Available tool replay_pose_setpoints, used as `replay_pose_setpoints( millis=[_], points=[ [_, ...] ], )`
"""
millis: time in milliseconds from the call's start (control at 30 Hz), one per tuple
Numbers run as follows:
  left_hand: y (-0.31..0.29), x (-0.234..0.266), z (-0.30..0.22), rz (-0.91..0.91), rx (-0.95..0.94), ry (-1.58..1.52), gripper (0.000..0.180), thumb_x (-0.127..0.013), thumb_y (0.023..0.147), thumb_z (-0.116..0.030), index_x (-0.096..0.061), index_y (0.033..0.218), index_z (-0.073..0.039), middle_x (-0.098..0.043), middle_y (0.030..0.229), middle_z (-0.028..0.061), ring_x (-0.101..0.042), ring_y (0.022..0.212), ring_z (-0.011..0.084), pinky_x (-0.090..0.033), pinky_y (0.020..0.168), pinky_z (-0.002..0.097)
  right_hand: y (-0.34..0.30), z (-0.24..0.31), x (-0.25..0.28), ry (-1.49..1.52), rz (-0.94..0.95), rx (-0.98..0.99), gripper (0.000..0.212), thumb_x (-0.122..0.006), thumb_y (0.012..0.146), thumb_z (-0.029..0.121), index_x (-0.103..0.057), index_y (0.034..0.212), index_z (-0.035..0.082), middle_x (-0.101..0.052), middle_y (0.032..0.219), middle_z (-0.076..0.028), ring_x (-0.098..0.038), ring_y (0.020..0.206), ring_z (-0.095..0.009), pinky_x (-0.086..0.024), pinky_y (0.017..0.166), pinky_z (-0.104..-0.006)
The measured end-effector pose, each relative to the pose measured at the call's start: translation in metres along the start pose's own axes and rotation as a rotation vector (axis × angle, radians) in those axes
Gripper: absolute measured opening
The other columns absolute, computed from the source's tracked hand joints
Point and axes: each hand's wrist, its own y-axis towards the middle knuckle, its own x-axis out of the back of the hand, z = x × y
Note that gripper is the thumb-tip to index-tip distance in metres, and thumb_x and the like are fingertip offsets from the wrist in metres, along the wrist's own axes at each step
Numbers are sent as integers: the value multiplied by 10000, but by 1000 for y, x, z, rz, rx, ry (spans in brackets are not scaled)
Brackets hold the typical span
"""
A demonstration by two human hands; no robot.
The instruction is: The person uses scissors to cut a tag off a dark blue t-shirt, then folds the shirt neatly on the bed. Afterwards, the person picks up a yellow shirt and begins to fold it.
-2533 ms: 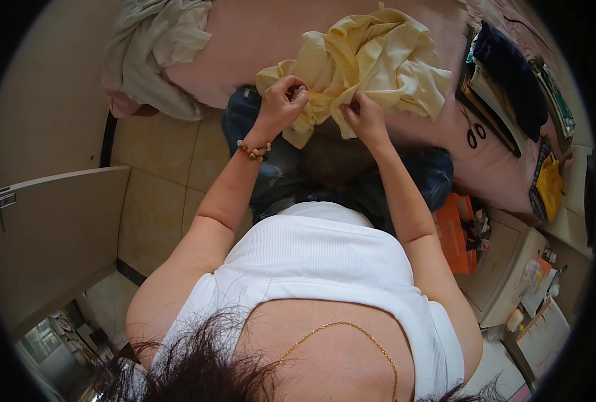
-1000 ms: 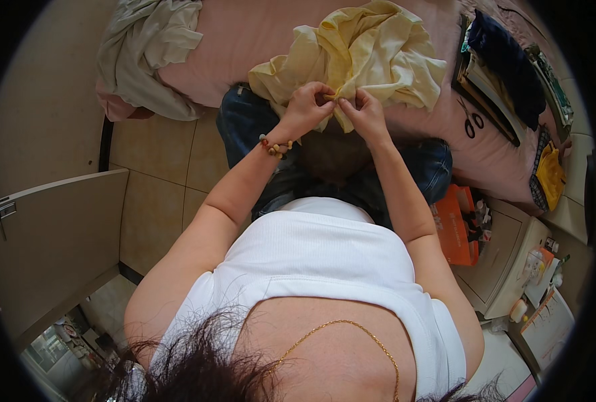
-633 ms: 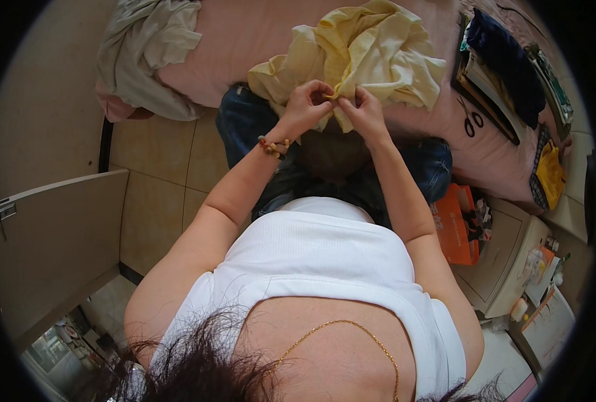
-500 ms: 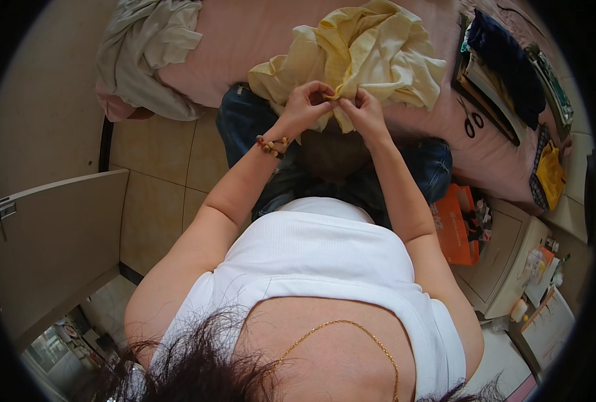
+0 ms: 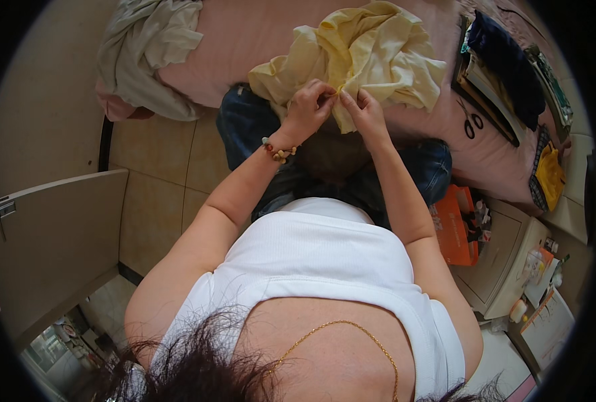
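Observation:
A crumpled pale yellow cloth [image 5: 385, 63] lies over the bed's near edge and hangs down toward my lap. My left hand [image 5: 309, 107] pinches its near edge between thumb and fingers, a beaded bracelet on the wrist. Close beside it, my right hand [image 5: 365, 115] grips the same edge, thumb and forefinger pressed together. The fingertips of both hands almost meet on a small gathered bit of the cloth; whether anything tiny is between them cannot be made out. My knees in blue jeans [image 5: 244, 127] are beneath the hands.
Black-handled scissors [image 5: 471, 124] lie on the pink bedcover [image 5: 258, 33], right of the cloth. Farther right are folded dark clothes [image 5: 502, 60] and a yellow item [image 5: 550, 174]. A grey-white cloth [image 5: 147, 53] drapes the left corner. An orange bag [image 5: 455, 228] stands by a cabinet [image 5: 495, 254].
My left hand has turned at the wrist, its back now more upward, and the bracelet has shifted. My right thumb has straightened slightly. Both hands keep hold of the yellow cloth.

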Motion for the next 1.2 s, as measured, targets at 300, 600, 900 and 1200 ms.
replay_pose_setpoints(
  millis=[300, 600, 900, 1200],
  points=[
    [-3, -5, 6, -47, 89, -233, 95, -618, 836, -47, -578, 914, -10, -590, 806, 40, -574, 673, 109, -475, 614, 238, -1, -9, 0, 323, -29, -95, 213, -592, 890, 182, -590, 991, -5, -625, 868, -18, -563, 750, -73, -443, 674, -218],
    [8, 45, 35, -312, 393, -374, 123, -614, 853, -119, -579, 920, -21, -586, 732, 11, -546, 616, 72, -458, 576, 214, 0, -15, 61, -183, -278, 135, 254, -586, 851, 202, -612, 943, -33, -628, 803, -27, -551, 722, -75, -440, 651, -236],
    [27, 18, -10, -20, 41, 198, 216, -649, 768, -93, -609, 972, -34, -598, 968, 117, -583, 603, 184, -477, 621, 294, -12, -11, 53, -472, -204, 293, 206, -604, 819, 197, -561, 832, -4, -510, 613, -85, -442, 570, -117, -399, 547, -284],
    [37, -17, 30, -24, 4, 215, 211, -632, 773, -37, -570, 968, 13, -584, 852, 130, -626, 733, 275, -505, 608, 341, -19, 10, 49, -616, -37, 303, 246, -620, 814, 217, -547, 819, -18, -515, 608, -127, -457, 531, -193, -404, 537, -313]
  ],
)
